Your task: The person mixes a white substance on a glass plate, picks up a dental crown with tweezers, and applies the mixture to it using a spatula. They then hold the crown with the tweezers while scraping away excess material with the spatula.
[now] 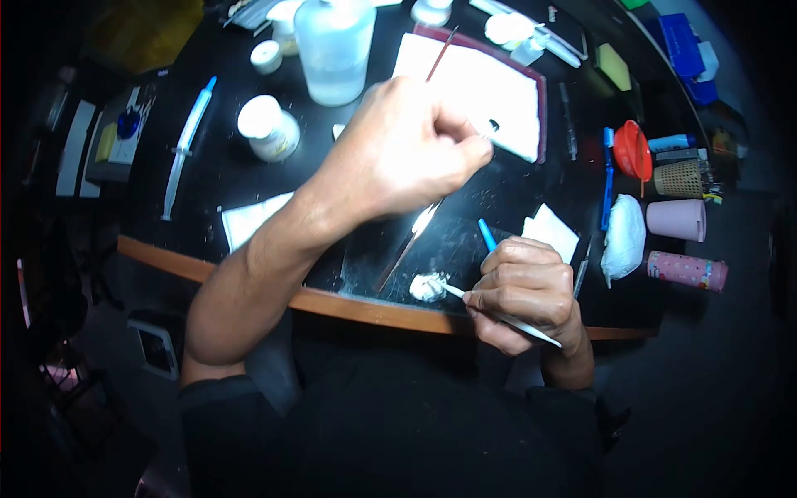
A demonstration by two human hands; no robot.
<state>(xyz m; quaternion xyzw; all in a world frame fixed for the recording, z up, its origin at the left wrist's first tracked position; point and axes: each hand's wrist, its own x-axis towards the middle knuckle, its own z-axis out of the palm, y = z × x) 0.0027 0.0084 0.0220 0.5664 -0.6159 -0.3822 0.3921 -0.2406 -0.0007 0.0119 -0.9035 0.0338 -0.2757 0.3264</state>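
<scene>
My left hand (398, 153) reaches across the black table, its fingers pinched on a thin red-handled brush (441, 54). The brush's dark tip (493, 126) touches a white cloth (490, 87) that lies on a maroon tray (543, 104). Near the front edge my right hand (523, 290) grips a white spatula (531, 330), whose tip is in a small lump of white paste (427, 286). A blue-handled tool (486, 234) sticks out from behind that hand. A metal spatula (413, 235) lies on the dark slab between both hands.
At the back stand a large clear bottle (334, 50) and a white jar (267, 126), with a syringe (187, 145) to the left. On the right are an orange funnel (633, 149), a blue pen (608, 178), a white bundle (623, 236) and two pink cups (677, 220). The table has a wooden front edge (365, 309).
</scene>
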